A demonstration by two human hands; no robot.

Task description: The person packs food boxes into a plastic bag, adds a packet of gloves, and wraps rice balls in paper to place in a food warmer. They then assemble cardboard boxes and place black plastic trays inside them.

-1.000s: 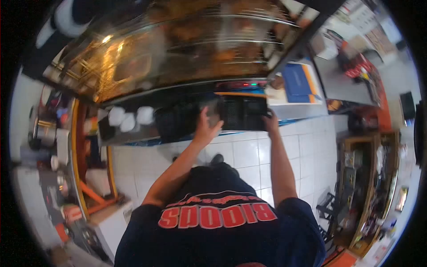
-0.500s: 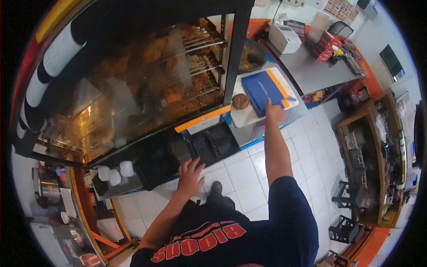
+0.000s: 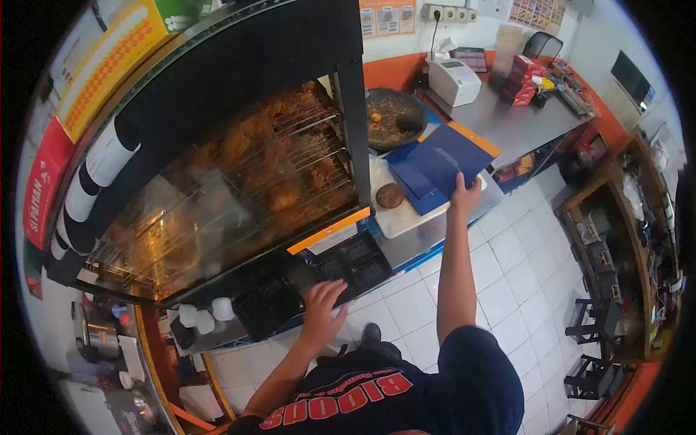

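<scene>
Blue folder (image 3: pixel 441 163), corner now lifted off the white board (image 3: pixel 395 217) by my right hand (image 3: pixel 465 194), fingers closed on its near edge; half a second ago that hand only touched it lying flat, so I judge the pick-up has begun. Brown patty (image 3: pixel 391 195): on the board, just beside the folder, untouched. Left hand (image 3: pixel 323 308): fingers spread wide, holding nothing, resting at the front of the black wire tray (image 3: pixel 346 265) below the glass warming cabinet (image 3: pixel 239 174); a second ago both hands held that tray, so I take it as set down. Dark round pan (image 3: pixel 394 117): behind the folder. White printer (image 3: pixel 454 81): further back on the steel counter (image 3: pixel 507 119).
</scene>
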